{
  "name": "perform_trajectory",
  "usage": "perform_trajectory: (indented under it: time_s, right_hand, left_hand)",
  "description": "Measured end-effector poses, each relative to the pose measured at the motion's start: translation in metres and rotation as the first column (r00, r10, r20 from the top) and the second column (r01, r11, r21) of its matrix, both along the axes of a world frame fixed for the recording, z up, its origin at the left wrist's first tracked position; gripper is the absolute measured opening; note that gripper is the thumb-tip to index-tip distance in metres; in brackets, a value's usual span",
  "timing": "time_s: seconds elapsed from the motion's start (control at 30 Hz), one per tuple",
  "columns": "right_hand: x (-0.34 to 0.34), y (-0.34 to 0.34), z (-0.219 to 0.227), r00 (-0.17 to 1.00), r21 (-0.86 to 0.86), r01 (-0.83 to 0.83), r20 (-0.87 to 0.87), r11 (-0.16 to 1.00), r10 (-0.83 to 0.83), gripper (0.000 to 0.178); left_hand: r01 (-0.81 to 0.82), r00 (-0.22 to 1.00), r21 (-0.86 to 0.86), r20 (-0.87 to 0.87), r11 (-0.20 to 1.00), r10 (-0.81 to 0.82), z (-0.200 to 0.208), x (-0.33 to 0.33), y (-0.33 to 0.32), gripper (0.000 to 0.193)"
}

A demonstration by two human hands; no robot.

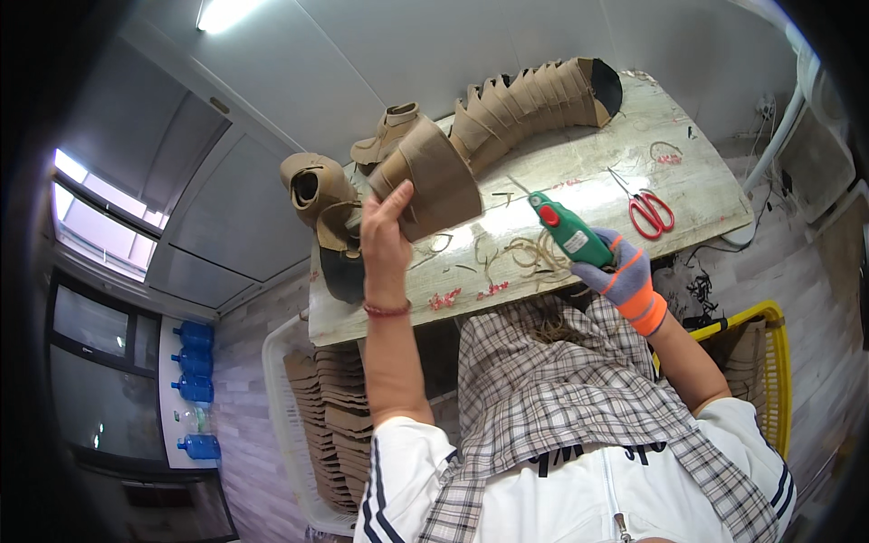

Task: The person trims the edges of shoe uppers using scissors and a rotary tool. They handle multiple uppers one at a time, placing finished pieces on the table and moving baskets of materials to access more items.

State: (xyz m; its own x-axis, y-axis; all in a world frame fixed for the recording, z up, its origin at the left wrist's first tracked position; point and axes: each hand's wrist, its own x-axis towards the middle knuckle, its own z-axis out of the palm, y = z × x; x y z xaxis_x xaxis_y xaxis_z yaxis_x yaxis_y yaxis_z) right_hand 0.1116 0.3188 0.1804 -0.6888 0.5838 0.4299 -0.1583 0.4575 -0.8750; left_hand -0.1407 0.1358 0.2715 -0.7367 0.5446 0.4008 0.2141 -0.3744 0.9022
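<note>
My bare left hand (387, 237) grips a tan, curved shoe-upper piece (441, 185) by its near left edge and holds it up over the worktable. In my right hand (626, 276), in a grey and orange glove, is a green hand-held tool (570, 231) with a red button. Its thin metal tip points up and left toward the shoe upper, apart from it. Just behind and left of the held upper are more tan uppers (312, 185), one with a dark lining. A long nested row of uppers (534, 104) lies at the back of the table.
Red-handled scissors (650, 213) lie open on the worktable (715, 195), right of the green tool. Loose tan strips (534, 255) and red scraps (444, 299) litter its front. Below stand a white basket (281, 398) with stacked tan pieces and a yellow basket (777, 380).
</note>
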Motion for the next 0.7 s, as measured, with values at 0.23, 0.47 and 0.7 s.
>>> perform_trajectory:
  time_s: [0.23,0.47,0.7]
  right_hand:
    - [0.001,0.021,0.004,0.998,-0.099,0.041,-0.04,0.994,-0.046,0.046]
    - [0.0,0.038,-0.005,0.995,-0.117,0.098,0.039,0.988,-0.094,0.044]
    - [0.003,0.05,-0.024,0.983,-0.155,0.174,0.093,0.972,-0.161,0.044]
  left_hand:
    - [-0.656,0.676,-0.472,-0.714,0.588,0.181,0.064,-0.185,0.05,0.041]
    - [-0.449,0.888,-0.174,0.017,0.876,0.459,-0.131,-0.212,0.128,0.014]
    - [-0.117,0.861,0.18,0.508,0.977,0.009,-0.177,-0.15,0.193,0.041]
